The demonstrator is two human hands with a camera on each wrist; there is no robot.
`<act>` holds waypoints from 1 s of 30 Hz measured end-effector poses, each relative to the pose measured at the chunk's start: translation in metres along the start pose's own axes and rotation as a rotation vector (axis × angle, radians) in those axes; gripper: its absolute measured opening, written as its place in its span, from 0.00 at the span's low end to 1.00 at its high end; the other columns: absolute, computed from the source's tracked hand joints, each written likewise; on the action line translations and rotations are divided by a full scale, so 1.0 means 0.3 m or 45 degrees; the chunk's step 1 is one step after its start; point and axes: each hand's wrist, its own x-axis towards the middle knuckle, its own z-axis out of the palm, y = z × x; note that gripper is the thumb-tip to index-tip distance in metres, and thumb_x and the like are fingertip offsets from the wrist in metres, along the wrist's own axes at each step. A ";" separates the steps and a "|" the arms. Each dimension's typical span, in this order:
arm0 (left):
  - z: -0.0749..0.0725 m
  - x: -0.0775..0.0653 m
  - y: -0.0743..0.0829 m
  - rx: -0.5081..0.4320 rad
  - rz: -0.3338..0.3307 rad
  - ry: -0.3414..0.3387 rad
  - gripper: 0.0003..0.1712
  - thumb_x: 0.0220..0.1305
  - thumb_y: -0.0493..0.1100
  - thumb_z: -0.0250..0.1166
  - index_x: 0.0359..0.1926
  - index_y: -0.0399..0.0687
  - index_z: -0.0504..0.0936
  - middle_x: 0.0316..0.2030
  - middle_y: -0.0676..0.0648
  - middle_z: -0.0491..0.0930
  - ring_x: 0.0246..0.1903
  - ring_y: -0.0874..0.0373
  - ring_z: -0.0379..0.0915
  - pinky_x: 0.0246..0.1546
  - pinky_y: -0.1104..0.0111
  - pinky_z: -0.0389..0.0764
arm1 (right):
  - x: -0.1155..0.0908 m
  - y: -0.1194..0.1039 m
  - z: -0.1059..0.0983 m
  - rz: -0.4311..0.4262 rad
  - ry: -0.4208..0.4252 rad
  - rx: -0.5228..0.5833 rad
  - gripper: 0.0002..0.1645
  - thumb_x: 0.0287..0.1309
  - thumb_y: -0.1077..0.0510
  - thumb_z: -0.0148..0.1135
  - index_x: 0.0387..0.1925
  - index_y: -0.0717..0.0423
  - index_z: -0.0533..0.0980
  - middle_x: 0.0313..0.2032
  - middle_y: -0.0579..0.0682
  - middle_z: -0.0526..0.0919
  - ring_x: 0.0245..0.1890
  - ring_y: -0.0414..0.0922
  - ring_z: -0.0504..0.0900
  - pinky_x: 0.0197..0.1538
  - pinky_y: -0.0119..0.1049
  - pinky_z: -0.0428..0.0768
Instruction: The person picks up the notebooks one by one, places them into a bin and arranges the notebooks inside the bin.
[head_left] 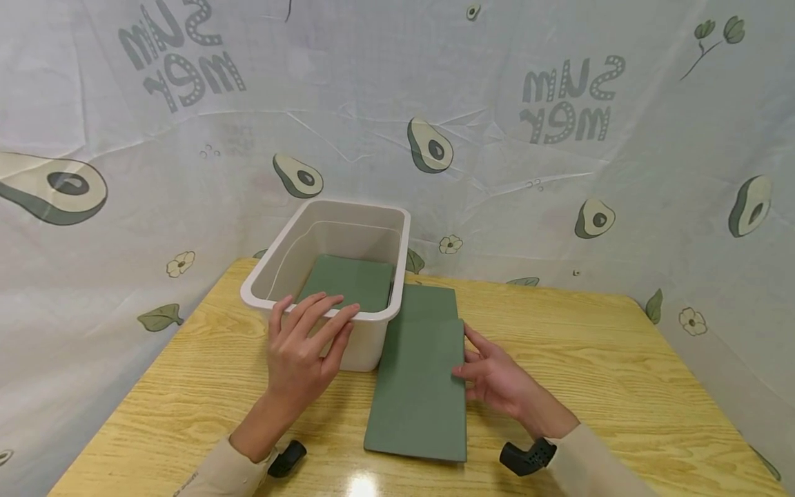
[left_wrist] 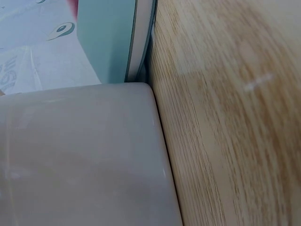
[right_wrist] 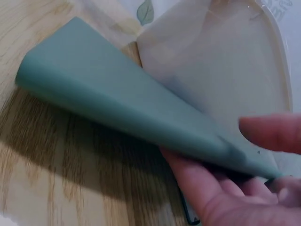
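My right hand (head_left: 499,379) grips a green hardcover book (head_left: 419,400) by its right long edge, thumb on top and fingers beneath. In the right wrist view, that book (right_wrist: 108,89) is tilted, its near side raised above the wood. Another green book (head_left: 430,298) lies partly hidden under it, beside the plastic bin (head_left: 366,342). My left hand (head_left: 304,352) rests on the bin's front rim with its fingers spread. Inside the bin lies a green book (head_left: 348,279). Pale pages show between the covers of a book (left_wrist: 110,42) in the left wrist view.
The bin stands toward the back left of the wooden table (head_left: 559,331). Behind the table hangs a pale curtain (head_left: 360,90) printed with avocados. Dark wrist devices sit at both sleeves.
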 end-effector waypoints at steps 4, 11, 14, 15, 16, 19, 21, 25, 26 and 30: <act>-0.003 0.001 -0.002 0.004 0.002 0.005 0.12 0.74 0.48 0.67 0.48 0.50 0.93 0.46 0.42 0.91 0.48 0.40 0.85 0.58 0.39 0.69 | -0.009 0.003 -0.004 0.026 -0.089 0.021 0.68 0.68 0.74 0.56 0.85 0.29 0.25 0.80 0.64 0.63 0.55 0.50 0.90 0.52 0.51 0.89; -0.004 0.001 -0.001 0.007 0.000 0.017 0.13 0.76 0.49 0.65 0.47 0.50 0.94 0.45 0.42 0.91 0.48 0.40 0.86 0.58 0.40 0.69 | -0.011 0.011 -0.012 0.021 -0.103 0.067 0.68 0.68 0.74 0.56 0.85 0.28 0.27 0.72 0.57 0.77 0.52 0.50 0.92 0.50 0.52 0.90; -0.003 0.000 0.001 0.005 0.001 0.015 0.14 0.77 0.50 0.64 0.47 0.50 0.94 0.45 0.42 0.91 0.48 0.40 0.86 0.58 0.40 0.69 | -0.012 0.011 -0.018 0.015 -0.097 0.084 0.67 0.68 0.74 0.56 0.85 0.30 0.27 0.69 0.52 0.81 0.50 0.48 0.92 0.49 0.51 0.90; -0.002 0.001 0.001 0.004 0.002 0.014 0.14 0.77 0.50 0.64 0.47 0.50 0.94 0.45 0.42 0.91 0.48 0.40 0.86 0.58 0.40 0.69 | -0.013 0.010 -0.020 0.011 -0.098 0.085 0.66 0.69 0.74 0.56 0.86 0.32 0.28 0.68 0.51 0.82 0.49 0.47 0.93 0.49 0.50 0.90; -0.002 0.000 0.001 0.004 0.002 0.014 0.14 0.77 0.50 0.64 0.47 0.51 0.94 0.45 0.42 0.91 0.48 0.40 0.86 0.58 0.40 0.69 | -0.013 0.008 -0.022 0.006 -0.095 0.084 0.65 0.69 0.74 0.56 0.86 0.33 0.28 0.66 0.49 0.83 0.48 0.46 0.93 0.49 0.49 0.90; -0.001 0.000 0.000 0.000 0.005 0.012 0.13 0.76 0.49 0.65 0.47 0.51 0.94 0.46 0.42 0.91 0.48 0.40 0.86 0.58 0.40 0.69 | -0.015 0.001 -0.028 -0.017 -0.073 0.077 0.63 0.71 0.73 0.56 0.87 0.37 0.30 0.62 0.45 0.85 0.44 0.42 0.93 0.47 0.45 0.91; 0.000 0.001 0.000 -0.002 0.006 0.011 0.12 0.75 0.49 0.66 0.48 0.51 0.94 0.46 0.42 0.91 0.48 0.40 0.86 0.58 0.40 0.69 | -0.017 -0.006 -0.032 -0.032 -0.054 0.065 0.62 0.71 0.72 0.57 0.87 0.40 0.31 0.61 0.44 0.87 0.42 0.39 0.92 0.47 0.43 0.91; 0.000 0.001 -0.001 0.000 0.002 0.003 0.12 0.74 0.48 0.67 0.48 0.51 0.93 0.46 0.42 0.91 0.49 0.40 0.86 0.59 0.39 0.69 | -0.020 -0.021 -0.040 -0.050 -0.022 0.047 0.60 0.71 0.71 0.57 0.87 0.43 0.33 0.60 0.42 0.87 0.42 0.38 0.92 0.46 0.41 0.90; 0.000 0.001 -0.002 0.001 0.000 0.000 0.12 0.74 0.48 0.67 0.48 0.52 0.93 0.46 0.42 0.91 0.49 0.40 0.86 0.59 0.39 0.69 | -0.021 -0.026 -0.042 -0.053 -0.013 0.045 0.59 0.71 0.71 0.57 0.87 0.43 0.34 0.60 0.42 0.88 0.42 0.38 0.92 0.46 0.41 0.90; -0.002 0.002 -0.003 0.007 -0.004 -0.010 0.12 0.74 0.49 0.67 0.49 0.52 0.93 0.47 0.42 0.91 0.49 0.40 0.86 0.59 0.39 0.69 | -0.022 -0.046 -0.047 -0.065 0.044 0.031 0.57 0.72 0.70 0.58 0.87 0.45 0.38 0.58 0.42 0.88 0.39 0.37 0.92 0.45 0.40 0.91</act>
